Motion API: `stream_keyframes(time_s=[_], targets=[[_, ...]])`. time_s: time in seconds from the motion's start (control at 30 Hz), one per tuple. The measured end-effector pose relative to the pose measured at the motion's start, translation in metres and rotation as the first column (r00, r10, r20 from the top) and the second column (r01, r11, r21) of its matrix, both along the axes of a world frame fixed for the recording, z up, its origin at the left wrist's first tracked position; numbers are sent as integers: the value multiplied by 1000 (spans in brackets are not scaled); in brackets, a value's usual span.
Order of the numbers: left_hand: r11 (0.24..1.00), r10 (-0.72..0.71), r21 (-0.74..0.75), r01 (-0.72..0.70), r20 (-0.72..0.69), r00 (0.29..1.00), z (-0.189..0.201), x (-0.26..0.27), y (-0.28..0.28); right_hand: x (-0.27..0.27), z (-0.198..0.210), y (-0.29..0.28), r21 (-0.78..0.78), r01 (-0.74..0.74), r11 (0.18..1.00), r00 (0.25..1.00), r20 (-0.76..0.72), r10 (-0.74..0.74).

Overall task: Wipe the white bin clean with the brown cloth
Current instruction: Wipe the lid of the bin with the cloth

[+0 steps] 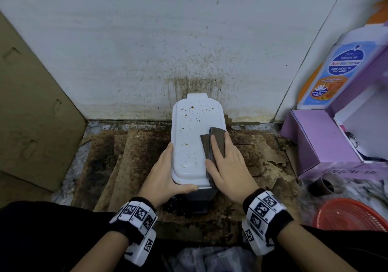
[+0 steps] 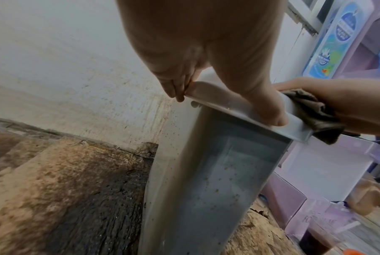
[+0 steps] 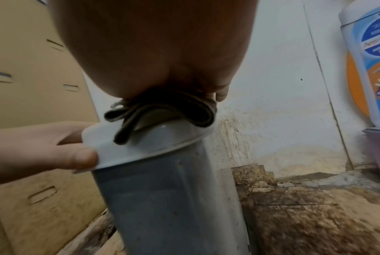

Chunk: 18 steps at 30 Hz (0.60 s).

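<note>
The white bin [image 1: 190, 137] is stood on stained cardboard [image 1: 134, 156] against a spattered wall [image 1: 168, 40], its lid dotted with brown spots. The near left corner of the lid is gripped by the left hand [image 1: 165, 173], fingers laid along the left edge and the thumb curled across the near rim. The folded brown cloth [image 1: 212, 143] is pressed flat onto the right side of the lid beneath the right hand [image 1: 227, 164], whose fingers are held fairly straight over it, the thumb at the cloth's inner edge. To the right of that hand, a purple box [image 1: 319, 137] and a bottle [image 1: 336, 68] are seen.
</note>
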<state>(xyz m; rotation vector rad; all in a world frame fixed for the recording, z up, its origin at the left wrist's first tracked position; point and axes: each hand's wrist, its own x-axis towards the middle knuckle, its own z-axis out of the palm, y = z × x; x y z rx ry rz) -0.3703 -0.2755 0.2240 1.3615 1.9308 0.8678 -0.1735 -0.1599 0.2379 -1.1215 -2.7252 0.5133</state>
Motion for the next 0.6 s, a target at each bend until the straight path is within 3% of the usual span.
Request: stream_keyframes(time_s=[0.13, 0.27, 0.4, 0.6], targets=[[1000, -6, 2, 6, 11, 1000, -2, -3, 1, -2, 1, 8, 5, -37, 999, 999, 28, 37], [1000, -14, 11, 14, 7, 1000, -2, -6, 3, -11, 7, 39, -145, -107, 984, 991, 64, 117], [1000, -18, 23, 17, 23, 1000, -5, -8, 3, -29, 12, 81, -190, -122, 974, 982, 120, 147], [999, -25, 23, 25, 6, 1000, -3, -10, 2, -66, 20, 134, -138, -102, 985, 968, 213, 130]])
